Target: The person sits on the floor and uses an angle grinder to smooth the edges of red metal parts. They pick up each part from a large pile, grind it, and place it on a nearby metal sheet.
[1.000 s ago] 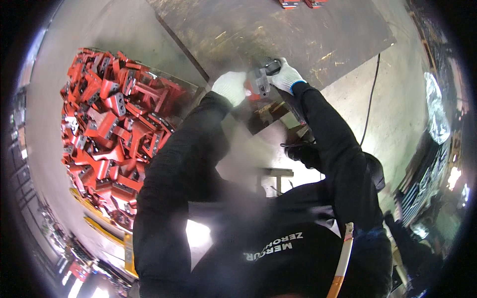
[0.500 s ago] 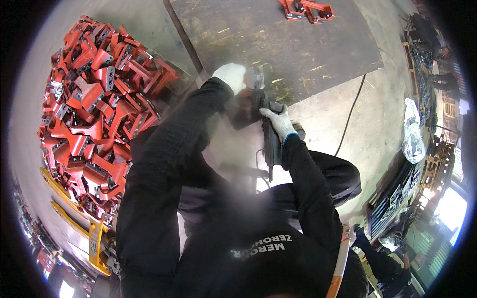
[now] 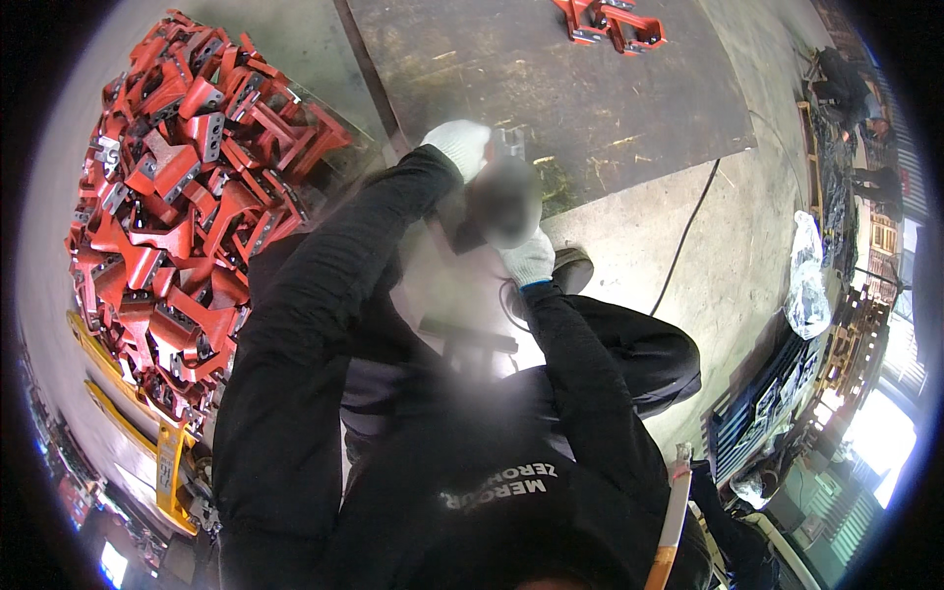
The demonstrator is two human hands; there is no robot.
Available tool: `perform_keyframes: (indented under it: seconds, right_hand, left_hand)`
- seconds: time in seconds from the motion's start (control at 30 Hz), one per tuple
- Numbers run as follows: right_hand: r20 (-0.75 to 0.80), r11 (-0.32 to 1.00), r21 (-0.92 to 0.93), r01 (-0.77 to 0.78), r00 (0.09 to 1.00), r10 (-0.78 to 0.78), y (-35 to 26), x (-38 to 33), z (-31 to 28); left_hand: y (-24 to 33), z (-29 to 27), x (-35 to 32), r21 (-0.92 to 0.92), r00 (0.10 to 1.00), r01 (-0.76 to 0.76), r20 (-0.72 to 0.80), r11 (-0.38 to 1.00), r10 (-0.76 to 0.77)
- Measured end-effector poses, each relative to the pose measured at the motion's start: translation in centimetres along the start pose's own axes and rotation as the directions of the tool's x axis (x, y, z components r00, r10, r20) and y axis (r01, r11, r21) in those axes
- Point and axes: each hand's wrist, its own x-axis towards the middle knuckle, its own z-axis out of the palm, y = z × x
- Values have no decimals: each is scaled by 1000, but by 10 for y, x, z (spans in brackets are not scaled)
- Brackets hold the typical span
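My left hand [image 3: 459, 148], in a white knit glove, is closed at the near-left edge of a dark sheet on the floor. Beside its fingers a small grey metal piece [image 3: 508, 141] shows, but what they grip is hidden. Lower and to the right, my right hand [image 3: 530, 259], gloved in white with a blue cuff, is closed at the near end of a dark power tool [image 3: 505, 200]. The tool is smeared by blur, and its front end cannot be made out. Both forearms are in black sleeves.
Red metal brackets [image 3: 177, 246] are heaped on the left, beside a yellow pallet-jack-like frame [image 3: 172, 472]. More red brackets [image 3: 612, 25] lie on the dark sheet [image 3: 590, 108]. A black cable [image 3: 691, 224] crosses the floor on the right. Clear plastic wrap [image 3: 808, 275] and a person [image 3: 841, 88] are farther right.
My right hand and the power tool have shifted left and toward me; the tool's long dark body no longer shows below the hand. My left hand has hardly moved.
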Motion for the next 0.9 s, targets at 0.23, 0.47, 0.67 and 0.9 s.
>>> perform_keyframes:
  seconds: [0.23, 0.47, 0.67, 0.9]
  right_hand:
    - [2, 946, 85, -314, 949, 315, -26, -3, -37]
    - [-64, 991, -132, -27, 998, 19, 1, 48, -16]
    - [80, 977, -109, 182, 981, -174, 18, 123, 14]
    - [84, 861, -283, 422, 905, -416, 74, 126, 24]
  left_hand:
    - [11, 1, 6, -7, 999, 26, 25, 1000, -26]
    - [16, -2, 8, -24, 997, 31, 66, 999, -29]
    - [15, -2, 7, -33, 995, 80, 65, 996, -78]
    - [15, -1, 11, -24, 997, 37, 68, 999, -35]
